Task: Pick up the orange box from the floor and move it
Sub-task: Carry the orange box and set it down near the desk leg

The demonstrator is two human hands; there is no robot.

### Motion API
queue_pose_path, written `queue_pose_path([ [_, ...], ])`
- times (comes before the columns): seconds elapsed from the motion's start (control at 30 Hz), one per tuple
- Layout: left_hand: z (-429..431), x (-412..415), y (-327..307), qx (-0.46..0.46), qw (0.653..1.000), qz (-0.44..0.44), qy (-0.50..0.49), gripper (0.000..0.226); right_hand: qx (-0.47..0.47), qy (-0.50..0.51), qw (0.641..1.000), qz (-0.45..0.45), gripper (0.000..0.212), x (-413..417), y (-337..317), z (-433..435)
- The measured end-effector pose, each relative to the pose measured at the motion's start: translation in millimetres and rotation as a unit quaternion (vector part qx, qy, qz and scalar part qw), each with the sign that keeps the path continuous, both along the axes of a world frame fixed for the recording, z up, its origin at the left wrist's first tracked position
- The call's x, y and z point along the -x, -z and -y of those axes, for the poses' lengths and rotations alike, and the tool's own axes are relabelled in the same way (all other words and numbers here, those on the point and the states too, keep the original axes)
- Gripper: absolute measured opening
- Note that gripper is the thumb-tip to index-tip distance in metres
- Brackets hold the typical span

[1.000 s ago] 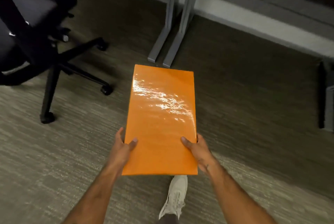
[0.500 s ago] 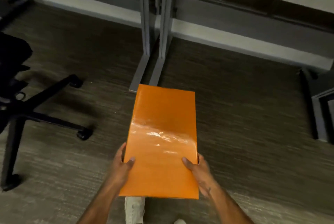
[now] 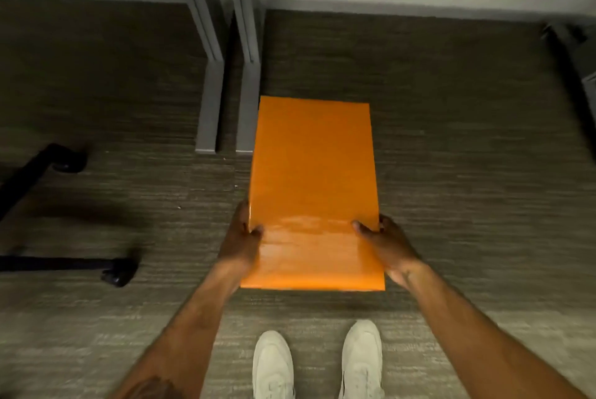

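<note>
A long, flat, glossy orange box [image 3: 314, 179] is held out in front of me above the carpet, its long side pointing away. My left hand [image 3: 242, 239] grips its left edge near the close end, thumb on top. My right hand [image 3: 385, 242] grips the right edge the same way. The fingers under the box are hidden. Its far end reaches beside the grey desk feet.
Two grey metal desk legs [image 3: 211, 102] with flat feet stand just left of the box's far end. A black office chair base [image 3: 64, 265] with castors lies at the left. A dark cabinet corner [image 3: 580, 53] sits at the far right. My white shoes [image 3: 274, 366] are below the box.
The view has tilted down and shifted forward; the chair slid to the left edge, both shoes now show side by side, and the box sits lower beside the desk feet, still in both hands.
</note>
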State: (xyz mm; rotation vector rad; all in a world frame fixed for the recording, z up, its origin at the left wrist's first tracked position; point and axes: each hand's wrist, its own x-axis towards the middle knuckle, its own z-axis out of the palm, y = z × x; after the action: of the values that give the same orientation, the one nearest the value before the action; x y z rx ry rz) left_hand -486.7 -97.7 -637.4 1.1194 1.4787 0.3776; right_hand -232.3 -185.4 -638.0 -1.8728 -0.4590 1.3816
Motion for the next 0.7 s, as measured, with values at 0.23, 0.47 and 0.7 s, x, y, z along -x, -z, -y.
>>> queue_pose_path([
  [0.23,-49.0,-25.0,84.5,-0.006,0.999,-0.025,-0.032,0.06,-0.013,0.002,0.998,0.057,0.043,-21.7,82.5,-56.5],
  [0.47,-91.2,-41.1,125.5,-0.023,0.999,-0.036,0.002,0.055,-0.012,-0.021,0.997,0.068,0.044,-40.7,131.1,-93.4],
  [0.7,-122.8,-45.2,146.3,-0.03,0.999,-0.021,-0.011,0.053,-0.006,-0.06,0.997,0.054,0.047,-49.2,145.3,-128.7],
])
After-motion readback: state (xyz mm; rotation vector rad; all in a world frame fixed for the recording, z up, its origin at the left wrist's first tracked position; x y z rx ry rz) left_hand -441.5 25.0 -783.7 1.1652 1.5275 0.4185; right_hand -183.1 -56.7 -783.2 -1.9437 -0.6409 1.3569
